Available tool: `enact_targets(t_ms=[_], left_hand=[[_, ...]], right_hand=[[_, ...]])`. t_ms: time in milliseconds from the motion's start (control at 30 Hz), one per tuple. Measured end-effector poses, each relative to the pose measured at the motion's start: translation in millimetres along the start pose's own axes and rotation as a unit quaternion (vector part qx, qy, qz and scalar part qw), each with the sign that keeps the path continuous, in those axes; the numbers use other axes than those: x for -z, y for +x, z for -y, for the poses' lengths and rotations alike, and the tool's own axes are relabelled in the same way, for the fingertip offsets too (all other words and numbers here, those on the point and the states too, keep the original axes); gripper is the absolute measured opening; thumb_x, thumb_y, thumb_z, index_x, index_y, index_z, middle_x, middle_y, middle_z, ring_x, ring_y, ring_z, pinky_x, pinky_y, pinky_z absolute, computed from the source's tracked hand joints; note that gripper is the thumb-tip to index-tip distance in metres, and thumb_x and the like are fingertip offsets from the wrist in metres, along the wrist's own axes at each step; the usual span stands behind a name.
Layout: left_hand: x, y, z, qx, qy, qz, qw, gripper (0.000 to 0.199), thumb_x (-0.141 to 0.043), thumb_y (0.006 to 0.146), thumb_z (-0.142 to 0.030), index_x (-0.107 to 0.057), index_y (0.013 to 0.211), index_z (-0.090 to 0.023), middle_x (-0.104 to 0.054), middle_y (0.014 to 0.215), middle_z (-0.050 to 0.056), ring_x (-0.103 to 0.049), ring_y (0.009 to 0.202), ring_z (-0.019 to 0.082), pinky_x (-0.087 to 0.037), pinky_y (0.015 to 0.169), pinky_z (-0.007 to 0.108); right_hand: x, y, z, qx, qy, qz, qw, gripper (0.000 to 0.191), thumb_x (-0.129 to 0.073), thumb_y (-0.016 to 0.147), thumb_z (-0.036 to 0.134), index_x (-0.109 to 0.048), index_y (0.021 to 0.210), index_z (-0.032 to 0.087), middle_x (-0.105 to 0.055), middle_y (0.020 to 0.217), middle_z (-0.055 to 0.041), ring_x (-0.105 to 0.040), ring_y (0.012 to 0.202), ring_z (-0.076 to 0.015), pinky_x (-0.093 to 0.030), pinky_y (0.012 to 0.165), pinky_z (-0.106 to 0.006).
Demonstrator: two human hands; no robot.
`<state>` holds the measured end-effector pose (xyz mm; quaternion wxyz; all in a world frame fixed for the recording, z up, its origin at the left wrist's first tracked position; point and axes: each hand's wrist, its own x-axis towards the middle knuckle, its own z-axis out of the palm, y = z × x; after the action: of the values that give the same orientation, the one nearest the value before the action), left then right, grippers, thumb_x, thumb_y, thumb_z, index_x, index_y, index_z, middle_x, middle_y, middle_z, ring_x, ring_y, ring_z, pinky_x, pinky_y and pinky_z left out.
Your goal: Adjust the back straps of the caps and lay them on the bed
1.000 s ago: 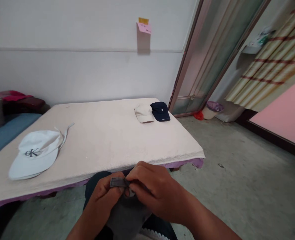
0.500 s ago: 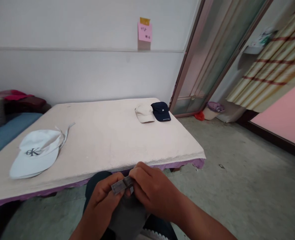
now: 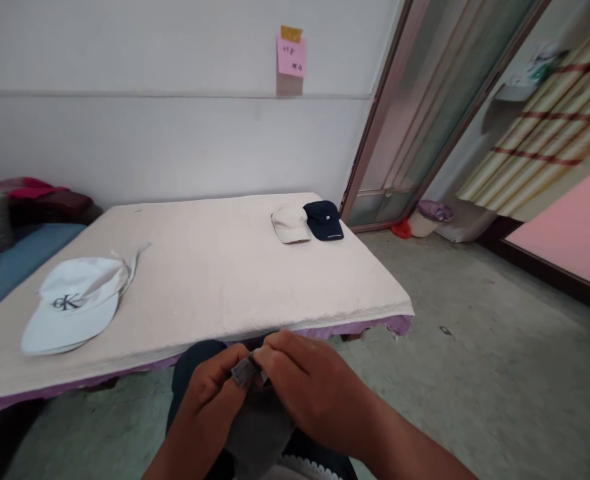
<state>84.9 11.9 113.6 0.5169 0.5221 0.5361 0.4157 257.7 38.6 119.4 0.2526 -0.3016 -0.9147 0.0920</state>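
Both hands meet at the bottom centre, over the lap. My left hand [image 3: 215, 393] pinches a grey strap [image 3: 243, 372] that belongs to a grey cloth item [image 3: 257, 430], which looks like a cap. Closed round the strap's other side is my right hand [image 3: 307, 377], its fingers covering a dark buckle-like piece. The grey body hangs below the fingers, partly hidden. On the bed lies a white cap [image 3: 77, 303] with black letters, at the left. A cream cap [image 3: 291, 224] and a navy cap [image 3: 324, 221] lie touching at the far right.
The bed [image 3: 199, 267] has a pale cover and stands against a white wall. Pillows and a blue mat [image 3: 35, 250] are at the left. A bin [image 3: 427, 219] stands by the sliding door, with a red bag beside it. A pink note hangs on the wall.
My right hand's fingers have moved left over the strap, so less of the strap shows. The view has shifted slightly.
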Motion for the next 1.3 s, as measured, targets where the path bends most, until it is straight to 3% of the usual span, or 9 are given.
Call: enact_targets(t_ms=[167,333,533,700,900,1133,1200,1300], left_hand=[[0.3,-2.7,0.2,0.011,0.005,0.015,1.0,0.022,-0.053,0.083,-0.029,-0.051,0.064,-0.02,-0.043,0.062,-0.004,-0.036,0.06,0.012,-0.033,0.053,0.02],[-0.4,-2.8,-0.8,0.022,-0.007,0.033,0.999,0.025,-0.051,0.086,-0.031,-0.05,0.064,-0.019,-0.041,0.063,-0.004,-0.034,0.061,0.012,-0.032,0.053,0.021],[4.9,-4.0,2.9,0.015,-0.005,0.026,1.0,0.024,-0.051,0.087,-0.03,-0.056,0.065,-0.021,-0.047,0.061,-0.004,-0.039,0.06,0.012,-0.033,0.055,0.021],[5.7,-4.2,5.8,0.022,0.003,0.029,0.999,0.024,-0.053,0.087,-0.034,-0.057,0.066,-0.021,-0.047,0.061,-0.004,-0.039,0.059,0.013,-0.033,0.054,0.021],[2.1,-3.5,3.5,0.029,-0.013,0.048,0.998,0.028,-0.054,0.085,-0.038,-0.053,0.064,-0.02,-0.042,0.062,-0.004,-0.034,0.06,0.013,-0.031,0.053,0.022],[4.6,-1.7,-0.2,0.034,0.0,0.061,0.998,0.025,-0.053,0.085,-0.033,-0.052,0.064,-0.018,-0.041,0.062,-0.004,-0.033,0.059,0.012,-0.029,0.051,0.022],[5.3,-1.5,0.9,0.038,-0.013,0.057,0.998,0.023,-0.053,0.084,-0.032,-0.053,0.065,-0.018,-0.041,0.061,-0.003,-0.033,0.058,0.012,-0.028,0.051,0.022],[5.3,-2.0,1.2,0.049,-0.041,0.057,0.996,0.024,-0.054,0.084,-0.03,-0.053,0.063,-0.018,-0.04,0.059,-0.004,-0.032,0.056,0.011,-0.027,0.049,0.022]], right_hand=[[6.1,2.7,-4.4,0.05,-0.06,0.036,0.996,0.013,-0.044,0.093,0.014,-0.056,0.091,0.014,-0.06,0.086,-0.0054,-0.052,0.072,-0.0172,-0.034,0.059,-0.03],[8.3,10.3,-6.5,0.041,-0.057,0.036,0.997,0.021,-0.038,0.093,0.015,-0.055,0.081,0.016,-0.056,0.076,-0.0024,-0.044,0.062,-0.0146,-0.028,0.053,-0.03],[-0.9,7.6,-10.6,-0.011,0.068,-0.018,0.997,0.018,-0.038,0.093,0.015,-0.055,0.085,0.015,-0.055,0.078,-0.0051,-0.048,0.067,-0.0149,-0.039,0.059,-0.028],[0.8,0.6,-8.2,0.005,0.165,-0.095,0.982,0.015,-0.041,0.091,0.012,-0.052,0.101,0.016,-0.058,0.088,-0.0063,-0.054,0.079,-0.0149,-0.045,0.069,-0.027],[6.8,3.8,-3.0,0.002,0.058,-0.004,0.998,0.014,-0.042,0.09,0.011,-0.055,0.093,0.016,-0.059,0.086,-0.0057,-0.054,0.075,-0.0159,-0.043,0.066,-0.027],[11.5,11.5,-6.9,0.043,-0.045,0.06,0.996,0.015,-0.042,0.089,0.012,-0.052,0.079,0.018,-0.053,0.074,-0.0015,-0.042,0.06,-0.0142,-0.028,0.052,-0.029],[11.5,14.0,-8.3,0.028,-0.007,0.045,0.999,0.013,-0.043,0.086,0.012,-0.051,0.076,0.018,-0.051,0.073,-0.001,-0.041,0.06,-0.0136,-0.028,0.052,-0.028],[5.4,14.7,-12.4,-0.029,0.138,-0.018,0.99,0.01,-0.048,0.074,0.009,-0.049,0.072,0.019,-0.049,0.07,0.0016,-0.043,0.06,-0.0112,-0.031,0.053,-0.025]])
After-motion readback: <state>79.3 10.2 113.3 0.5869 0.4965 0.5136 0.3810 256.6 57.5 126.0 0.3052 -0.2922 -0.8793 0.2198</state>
